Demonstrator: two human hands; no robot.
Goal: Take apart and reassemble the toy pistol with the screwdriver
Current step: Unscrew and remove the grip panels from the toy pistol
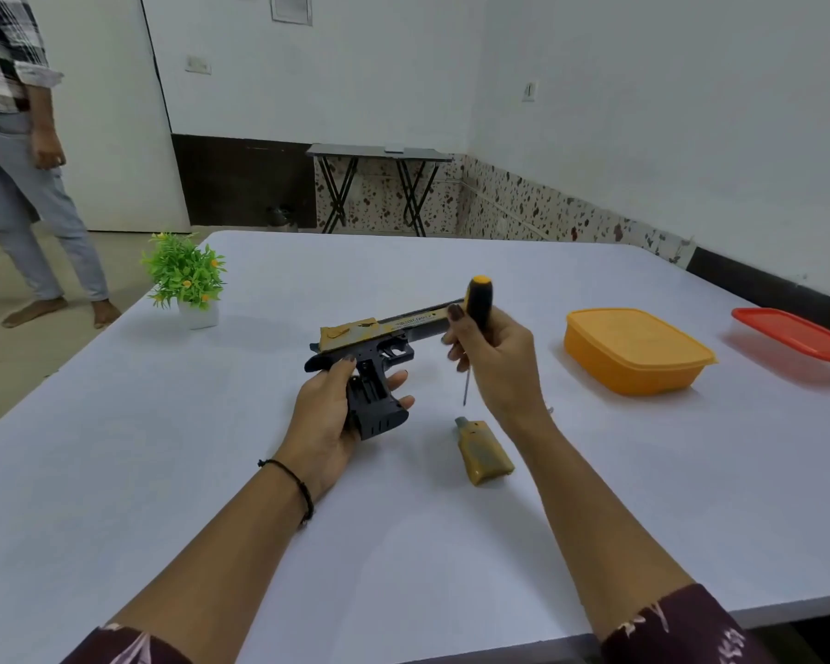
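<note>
Toy pistol [372, 349] gripped by left hand [329, 414] at the grip.
Right hand [492, 359] holds screwdriver [474, 323] upright, tip down; grip panel [482, 452] on table [164, 472].

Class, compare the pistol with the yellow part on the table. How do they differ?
The pistol is gripped by the left hand; the yellow part lies loose on the table. The pistol is mostly black, the yellow part nearly all yellow. The pistol is larger than the yellow part. Both have smudged yellow surfaces.
</note>
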